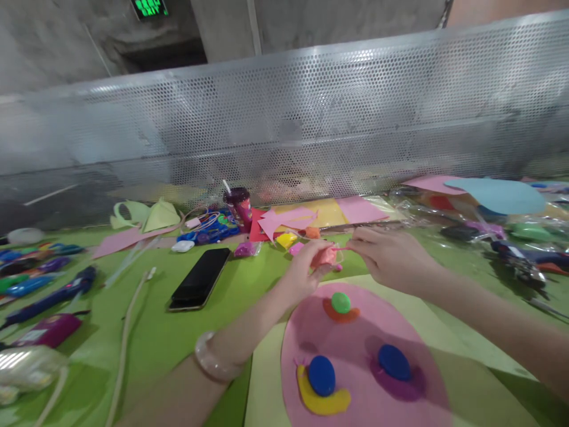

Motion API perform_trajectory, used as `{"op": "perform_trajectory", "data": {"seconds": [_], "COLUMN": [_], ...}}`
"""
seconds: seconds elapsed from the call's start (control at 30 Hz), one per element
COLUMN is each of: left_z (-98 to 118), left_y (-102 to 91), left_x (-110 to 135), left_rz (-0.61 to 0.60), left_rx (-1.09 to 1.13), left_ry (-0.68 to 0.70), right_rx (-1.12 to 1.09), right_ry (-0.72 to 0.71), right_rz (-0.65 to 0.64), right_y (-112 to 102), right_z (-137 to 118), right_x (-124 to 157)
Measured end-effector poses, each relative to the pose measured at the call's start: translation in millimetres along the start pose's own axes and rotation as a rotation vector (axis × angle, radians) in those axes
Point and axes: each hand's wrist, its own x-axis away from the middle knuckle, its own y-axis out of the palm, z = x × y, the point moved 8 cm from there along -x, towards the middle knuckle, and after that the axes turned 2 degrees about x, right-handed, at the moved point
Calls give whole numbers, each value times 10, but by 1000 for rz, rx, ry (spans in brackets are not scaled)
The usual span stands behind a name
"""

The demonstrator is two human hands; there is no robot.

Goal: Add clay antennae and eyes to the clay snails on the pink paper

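Observation:
My left hand (304, 270) is closed around a small packet of orange-pink clay (325, 257), held above the green table. My right hand (386, 255) pinches the packet's clear wrapper from the right side. Just below both hands lies a pink oval paper (355, 344) on a pale green sheet (267, 385). On the oval sit three clay snails: a green disc on an orange base (341, 303), a blue disc on a yellow base (320, 379), and a blue disc on a purple base (394, 363). A translucent bangle (213, 362) circles my left wrist.
A black phone (200, 277) lies left of my hands. Small clay packets (287, 240), pink and yellow paper sheets (320, 212) and a dark cup (240, 207) stand behind. Glue guns and tools (48, 296) crowd the left; bagged supplies (511, 237) fill the right. A perforated metal barrier (311, 118) backs the table.

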Motion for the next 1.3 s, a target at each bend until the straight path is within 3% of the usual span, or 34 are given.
{"op": "perform_trajectory", "data": {"seconds": [0.17, 0.47, 0.93, 1.3], "left_z": [27, 65, 89, 156], "left_y": [-4, -2, -25, -53], "left_x": [6, 14, 44, 62], "left_rz": [-22, -20, 4, 39], "left_rx": [-97, -72, -125, -207], "left_ry": [66, 94, 146, 256], "right_rx": [-271, -658, -678, -930], "right_ry": [-41, -28, -3, 71], "right_rz": [-3, -151, -216, -358], "right_y": [10, 72, 105, 291], "right_z": [81, 147, 49, 18], "right_x": [-18, -52, -47, -10]}}
